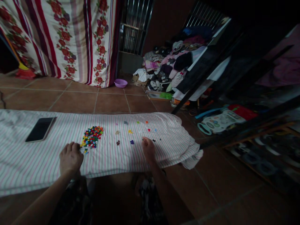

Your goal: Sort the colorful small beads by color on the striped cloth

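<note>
A mixed heap of small coloured pieces (pixel 92 137) lies on the striped cloth (pixel 107 162). My left hand (pixel 71 156) rests at the heap's lower left edge, fingers curled down; what they hold, if anything, is hidden. Farther right, my right hand (pixel 148 147) is closed in a pinch above the cloth, its held item too small to make out. Around it are small single-colour groups: dark blue pieces (pixel 132 142), brown pieces (pixel 118 142), yellow pieces (pixel 130 132), beige pieces (pixel 117 132), grey pieces (pixel 126 122) and black pieces (pixel 154 140).
A phone (pixel 40 129) lies on the cloth at the left. Beyond, on the tiled floor, are a purple basin (pixel 120 83), a floral curtain (pixel 65 40) and a pile of clothes (pixel 168 62). A dark slanting pole (pixel 187 101) stands by the cloth's right end.
</note>
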The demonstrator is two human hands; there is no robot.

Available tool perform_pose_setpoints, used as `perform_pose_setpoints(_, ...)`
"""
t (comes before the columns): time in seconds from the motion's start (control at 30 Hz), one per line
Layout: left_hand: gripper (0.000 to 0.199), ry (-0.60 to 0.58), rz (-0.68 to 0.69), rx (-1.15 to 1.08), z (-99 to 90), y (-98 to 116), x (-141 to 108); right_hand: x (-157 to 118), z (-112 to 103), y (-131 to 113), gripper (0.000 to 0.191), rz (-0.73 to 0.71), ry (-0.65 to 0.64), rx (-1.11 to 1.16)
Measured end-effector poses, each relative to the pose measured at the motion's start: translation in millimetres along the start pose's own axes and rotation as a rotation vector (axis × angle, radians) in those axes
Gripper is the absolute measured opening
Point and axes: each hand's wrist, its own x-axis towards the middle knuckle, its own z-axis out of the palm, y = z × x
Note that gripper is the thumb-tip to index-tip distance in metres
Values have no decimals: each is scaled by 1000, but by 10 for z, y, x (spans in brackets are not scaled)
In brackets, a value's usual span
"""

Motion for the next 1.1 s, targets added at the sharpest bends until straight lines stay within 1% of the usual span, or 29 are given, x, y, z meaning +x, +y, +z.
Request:
perform_pose_setpoints(0.13,29,12,24,1,3,-6,9,-64,105,159,35,83,27,1)
perform_pose_setpoints(0.2,28,21,35,11,-1,-10,15,-82,146,193,35,90,23,-19)
perform_pose_setpoints(0.37,28,44,40,17,-1,-10,16,-100,133,170,27,17,6,-101)
perform_pose_setpoints(0.5,28,59,43,1,5,-12,13,-106,107,137,28,-30,1,-96)
perform_pose_setpoints(0.73,28,57,63,-8,28,-40,14,-70,90,137,31,-31,68,-21)
perform_pose_setpoints(0.87,28,51,38,-15,26,-33,10,-56,69,164,33,-36,108,-86)
perform_pose_setpoints(0.97,28,31,28,-17,24,-30,16,-64,75,192,35,-32,72,-155)
perform_pose_setpoints(1.1,26,30,19,-19,41,-36,24,-75,82,212,32,-48,-7,-174)
